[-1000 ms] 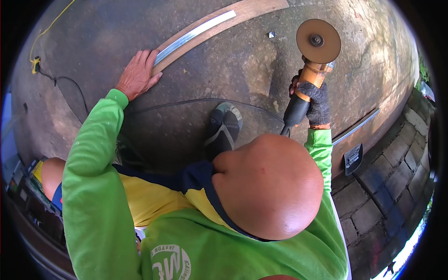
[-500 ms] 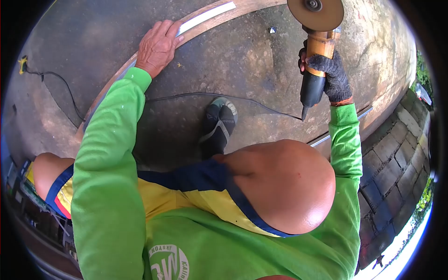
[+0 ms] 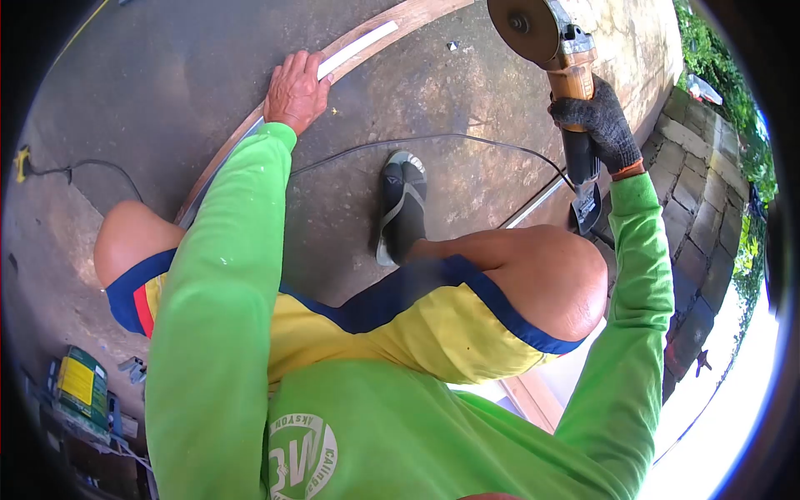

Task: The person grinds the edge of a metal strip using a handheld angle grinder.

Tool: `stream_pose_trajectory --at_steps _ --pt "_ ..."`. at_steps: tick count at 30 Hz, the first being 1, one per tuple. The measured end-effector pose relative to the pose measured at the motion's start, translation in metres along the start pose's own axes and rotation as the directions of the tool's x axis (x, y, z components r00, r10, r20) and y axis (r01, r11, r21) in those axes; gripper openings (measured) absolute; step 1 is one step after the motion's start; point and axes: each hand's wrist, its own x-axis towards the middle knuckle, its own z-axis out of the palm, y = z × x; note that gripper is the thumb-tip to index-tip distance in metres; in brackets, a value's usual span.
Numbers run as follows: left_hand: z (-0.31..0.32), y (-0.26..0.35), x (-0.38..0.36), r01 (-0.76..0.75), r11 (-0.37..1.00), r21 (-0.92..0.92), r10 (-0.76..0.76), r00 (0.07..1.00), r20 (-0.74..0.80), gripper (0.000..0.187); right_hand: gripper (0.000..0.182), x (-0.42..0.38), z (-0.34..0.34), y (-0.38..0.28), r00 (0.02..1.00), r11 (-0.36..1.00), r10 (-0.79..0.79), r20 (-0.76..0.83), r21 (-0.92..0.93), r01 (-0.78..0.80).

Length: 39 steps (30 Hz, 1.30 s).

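Observation:
My right hand [image 3: 602, 123], in a dark knit glove, grips an angle grinder [image 3: 572, 82] by its orange-and-black body. Its brown disc [image 3: 523, 27] is held up at the top of the view, apart from the floor and the strip. My bare left hand [image 3: 297, 93] is closed over a long light metal strip [image 3: 360, 47], pressing it against a wooden board [image 3: 414, 17]; the fingertips' undersides are hidden. The strip and board run on beneath my left sleeve. From the grinder's rear end a black cord [image 3: 450, 136] trails across the floor.
My sandalled foot [image 3: 403, 200] stands on the stained concrete floor [image 3: 467, 92] between the hands. A yellow plug end [image 3: 22, 164] lies far left. A green-and-yellow box [image 3: 79, 383] sits lower left. Stacked concrete blocks [image 3: 687, 200] and another metal length [image 3: 533, 204] are at right.
The view has shifted, showing more of the right side. The grinder has turned, so its guard and rear end show more. My left hand remains on the strip.

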Motion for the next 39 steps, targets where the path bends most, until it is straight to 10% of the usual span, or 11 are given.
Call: stream_pose_trajectory --at_steps 5,21,39 --pt "0.0 0.0 -0.006 -0.001 1.0 -0.016 0.001 0.999 0.032 0.039 0.043 -0.004 0.006 0.02 0.996 0.992 0.086 0.033 0.086 -0.089" --pt "-0.005 0.018 0.003 0.105 0.984 0.146 -0.117 0.991 0.073 0.041 0.054 0.223 -0.004 -0.007 0.849 0.756 -0.108 0.518 -0.512 0.408" --pt "-0.021 0.027 -0.02 0.071 0.976 0.206 -0.05 0.994 -0.102 0.033 0.049 0.218 0.041 0.012 0.799 0.785 -0.189 0.571 -0.4 0.472"
